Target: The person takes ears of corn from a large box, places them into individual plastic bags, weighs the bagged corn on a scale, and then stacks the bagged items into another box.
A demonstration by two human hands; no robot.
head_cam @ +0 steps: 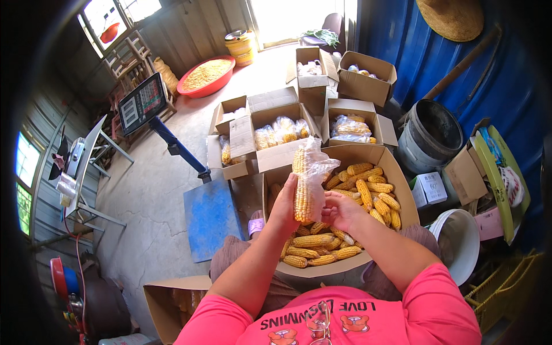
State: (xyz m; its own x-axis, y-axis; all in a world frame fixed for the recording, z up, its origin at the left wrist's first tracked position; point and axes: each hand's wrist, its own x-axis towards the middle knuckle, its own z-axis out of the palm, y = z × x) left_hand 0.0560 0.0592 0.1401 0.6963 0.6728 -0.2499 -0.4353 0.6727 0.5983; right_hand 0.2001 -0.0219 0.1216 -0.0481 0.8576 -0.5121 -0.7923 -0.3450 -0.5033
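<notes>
My left hand (284, 202) holds dried yellow corn cobs (302, 202) upright above a large open cardboard box (405, 189). A clear plastic bag (317, 172) lies along their right side, its top crumpled and flaring outward. At the bag's lower right edge, my right hand (343, 211) has its fingers curled on the plastic. How many cobs are in the left hand is hard to tell, since the bag covers part of them. Many loose corn cobs (310, 240) fill the box between my knees.
Beyond it, smaller cardboard boxes (276, 148) contain bagged corn (284, 129). A platform scale (211, 220) with a raised display (142, 103) stands left. White buckets (457, 246) are at right. A red basin (207, 88) of yellow kernels sits near the doorway.
</notes>
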